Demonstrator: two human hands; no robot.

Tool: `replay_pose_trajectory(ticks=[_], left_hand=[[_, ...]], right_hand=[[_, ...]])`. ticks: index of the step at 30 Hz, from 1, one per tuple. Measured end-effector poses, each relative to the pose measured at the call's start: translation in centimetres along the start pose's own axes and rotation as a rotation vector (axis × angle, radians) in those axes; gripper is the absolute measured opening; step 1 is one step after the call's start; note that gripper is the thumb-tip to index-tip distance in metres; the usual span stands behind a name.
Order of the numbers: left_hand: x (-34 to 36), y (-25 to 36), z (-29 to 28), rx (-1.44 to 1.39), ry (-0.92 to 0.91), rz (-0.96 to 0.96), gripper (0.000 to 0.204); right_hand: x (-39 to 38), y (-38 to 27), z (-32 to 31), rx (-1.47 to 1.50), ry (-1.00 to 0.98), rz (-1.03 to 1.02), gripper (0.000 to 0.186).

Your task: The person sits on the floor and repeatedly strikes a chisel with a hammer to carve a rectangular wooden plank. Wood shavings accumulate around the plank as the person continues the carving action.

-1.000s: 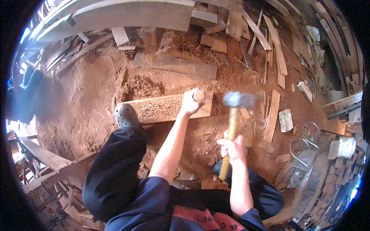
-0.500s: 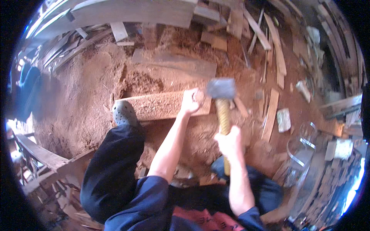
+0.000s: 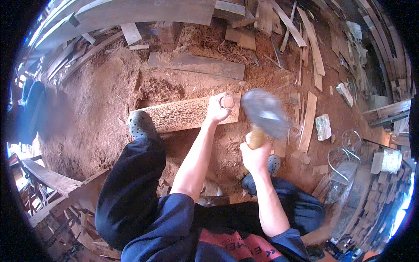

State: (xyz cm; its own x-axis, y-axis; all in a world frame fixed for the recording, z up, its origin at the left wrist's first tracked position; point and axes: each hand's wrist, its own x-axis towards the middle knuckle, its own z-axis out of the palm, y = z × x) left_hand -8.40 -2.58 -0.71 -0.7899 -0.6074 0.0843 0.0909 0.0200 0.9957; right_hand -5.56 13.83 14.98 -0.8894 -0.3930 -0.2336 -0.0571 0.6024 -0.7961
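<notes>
A wooden board (image 3: 181, 114), its face covered in small gouged marks, lies on the sawdust-strewn ground in front of me. My left hand (image 3: 215, 111) is closed around an upright chisel (image 3: 227, 101) over the board's right end. Only the round wooden butt of its handle shows; the blade is hidden beneath my fist. Just to the right, my right hand (image 3: 255, 157) grips the yellow handle of a hammer (image 3: 265, 114). The grey hammer head is raised, blurred by motion, and apart from the chisel. My left shoe (image 3: 142, 124), a grey clog with holes, presses on the board's left end.
Beyond the board lies a flat grey plank (image 3: 196, 65). Long offcuts (image 3: 308, 120) and a white block (image 3: 323, 127) are scattered on the right. A large beam (image 3: 148, 15) crosses the far side. Another person's blue-clad leg (image 3: 30, 111) shows at far left.
The hammer has tipped from upright toward me, its head now lower, nearer my right hand and blurred. My left hand stays on the chisel at the board's right end.
</notes>
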Motion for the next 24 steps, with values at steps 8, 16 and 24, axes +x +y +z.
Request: replay_pose_trajectory(ticks=[8,16,24], left_hand=[[0.0,0.3,-0.4,0.161,0.03,0.007,0.016],[-0.5,0.6,-0.6,0.063,-0.069,0.093,0.016],[1.0,1.6,-1.5,-0.05,0.087,-0.099,0.016]], right_hand=[[-0.7,-2.7,-0.5,-0.009,-0.058,-0.024,0.017],[1.1,3.3,1.5,-0.47,-0.103,0.047,0.025],[0.4,8.4,2.2,0.301,-0.191,0.541,0.009]])
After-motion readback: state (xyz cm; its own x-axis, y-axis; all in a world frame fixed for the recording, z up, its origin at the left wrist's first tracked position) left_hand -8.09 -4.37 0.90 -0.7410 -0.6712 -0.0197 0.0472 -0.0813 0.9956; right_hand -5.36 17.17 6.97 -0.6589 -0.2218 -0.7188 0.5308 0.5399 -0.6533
